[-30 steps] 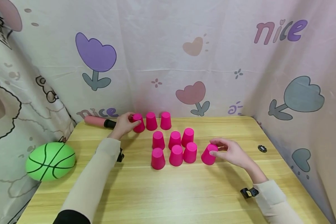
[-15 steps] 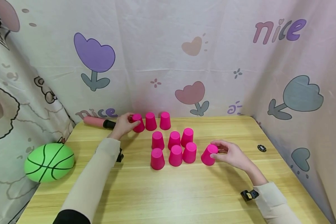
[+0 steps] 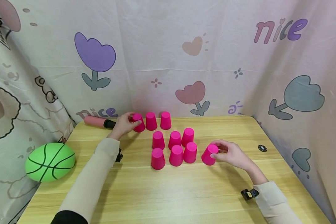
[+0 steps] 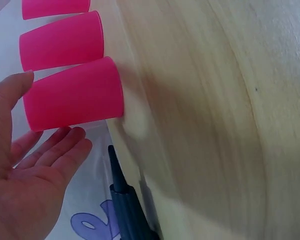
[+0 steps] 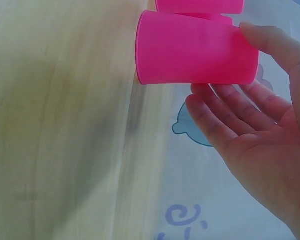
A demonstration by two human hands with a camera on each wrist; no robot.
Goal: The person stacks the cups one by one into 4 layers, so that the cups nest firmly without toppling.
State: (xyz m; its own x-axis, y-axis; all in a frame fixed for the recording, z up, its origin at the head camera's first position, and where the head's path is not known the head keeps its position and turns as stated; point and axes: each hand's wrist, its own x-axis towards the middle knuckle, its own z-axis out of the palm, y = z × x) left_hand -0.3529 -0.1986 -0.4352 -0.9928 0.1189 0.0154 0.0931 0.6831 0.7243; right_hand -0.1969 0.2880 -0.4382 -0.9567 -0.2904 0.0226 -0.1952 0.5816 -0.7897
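At the back left, my left hand holds the end pink cup of a back row of three upside-down cups. Seen from the left wrist, the thumb lies at that cup's upper part and the fingers reach behind it. On the right, my right hand grips a pink cup that stands apart from the others. The right wrist view shows its thumb near the cup's closed end, with the fingers behind. Between the hands stand several more upside-down pink cups, among them a front-left cup.
A green ball with black lines sits at the table's left edge. A pink and black hand pump lies behind my left hand. Far right on the wooden table is a small black disc. Printed curtains hang behind.
My right hand's fingers have shifted slightly lower on its cup since a second ago. The left hand and the other cups look still.
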